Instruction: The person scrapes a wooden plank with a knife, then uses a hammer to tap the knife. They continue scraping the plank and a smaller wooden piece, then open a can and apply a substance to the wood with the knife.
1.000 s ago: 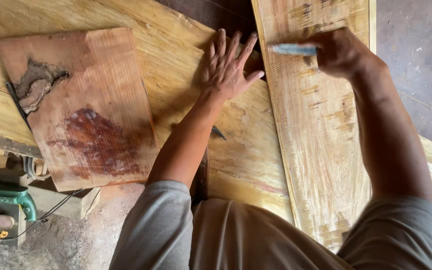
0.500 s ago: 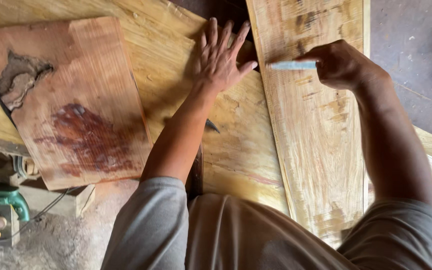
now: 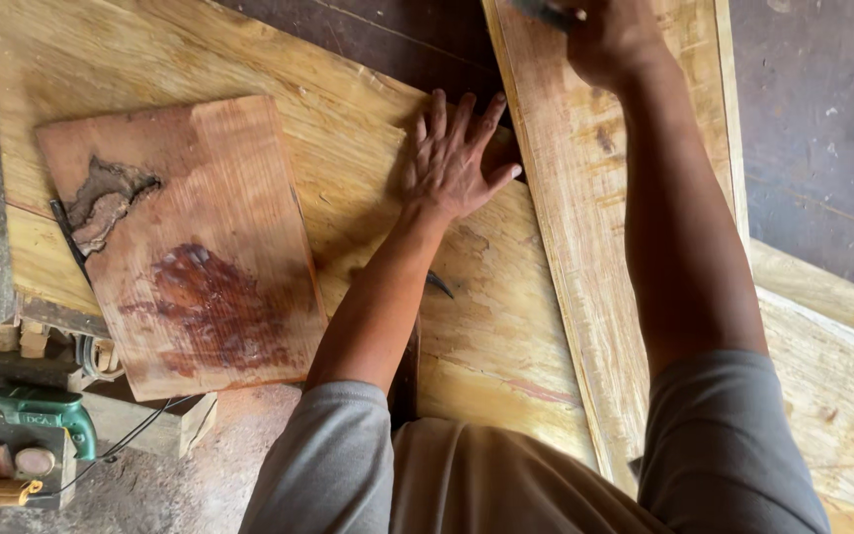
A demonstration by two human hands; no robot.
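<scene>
My left hand (image 3: 454,158) lies flat with fingers spread on a large yellowish plywood sheet (image 3: 368,129), close to the edge of a long narrow plywood strip (image 3: 605,227). My right hand (image 3: 610,35) is at the top of the view over that strip, closed around a light blue marker (image 3: 543,12) whose end pokes out to the left. Most of the marker is hidden by the hand and the frame edge.
A reddish-brown stained board (image 3: 195,247) with a torn patch lies on the sheet at the left. A green power tool (image 3: 37,415) with a cable sits at the lower left, beside wood blocks and sawdust. Dark floor (image 3: 812,119) shows at the right.
My right hand with the marker has moved further up along the narrow strip, toward the top edge. My left hand stays flat on the sheet. The view shifted.
</scene>
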